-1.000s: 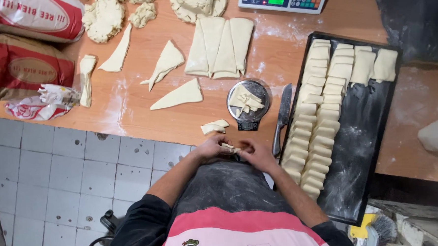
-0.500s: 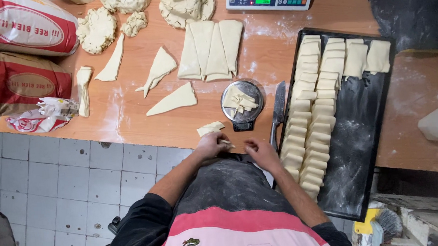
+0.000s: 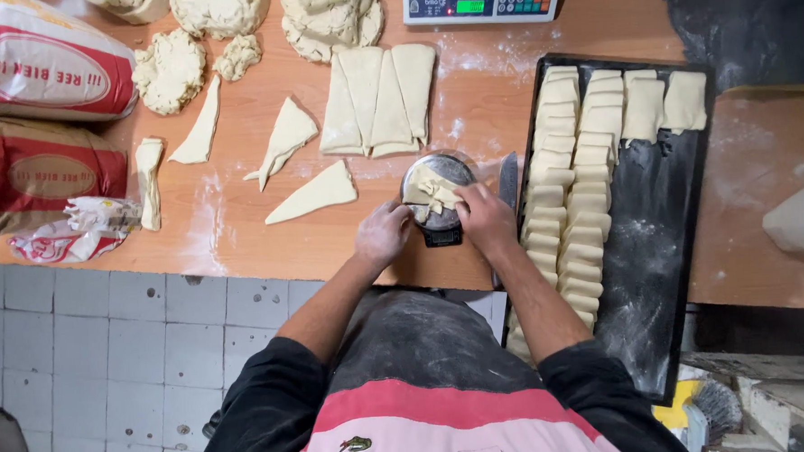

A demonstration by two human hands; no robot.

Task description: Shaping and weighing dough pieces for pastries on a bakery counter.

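Right hand (image 3: 485,218) fingers pinching soft, light dough pieces (image 3: 429,190) in metal bowl (image 3: 418,176); left hand (image 3: 383,236) curled alongside, grip unclear. Best taken gently by edges.

The wooden table (image 3: 240,233) bears dough triangles (image 3: 315,193), dough lumps (image 3: 171,70), flour sacks (image 3: 38,61), a small scale (image 3: 437,193) and a black tray (image 3: 664,224).

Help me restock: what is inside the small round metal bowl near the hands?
The metal bowl holds pale cut dough pieces, loosely piled. The right hand covers its near right edge and the left hand its near left, so anything beneath them or under the pile is hidden.
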